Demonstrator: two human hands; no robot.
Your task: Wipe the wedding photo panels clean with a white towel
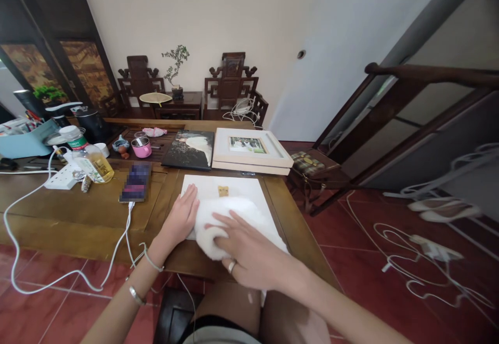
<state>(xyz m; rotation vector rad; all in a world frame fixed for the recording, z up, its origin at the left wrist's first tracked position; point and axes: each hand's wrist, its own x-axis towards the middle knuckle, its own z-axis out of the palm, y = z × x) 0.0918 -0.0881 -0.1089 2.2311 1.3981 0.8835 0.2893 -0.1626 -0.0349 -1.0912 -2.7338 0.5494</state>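
A white flat board (241, 184) lies on the wooden table in front of me, with a small yellowish tab-like piece (223, 191) on its surface. My left hand (185, 214) rests flat on the board's left edge, fingers stretched out and together. A fluffy white cloth (249, 211) is bunched over the nearer part of the board, hiding much of it. My right hand (247, 250) holds the cloth, fingers pressed on top and the cloth folded round near the thumb; a ring shows on one finger.
Behind the board are white-framed pictures (251, 151) and a dark photo panel (189, 149). To the left are a phone (135, 183) on a white cable, a pink cup (141, 146), a bottle of yellow liquid (95, 164) and a power strip (62, 176). A dark chair (331, 167) stands right.
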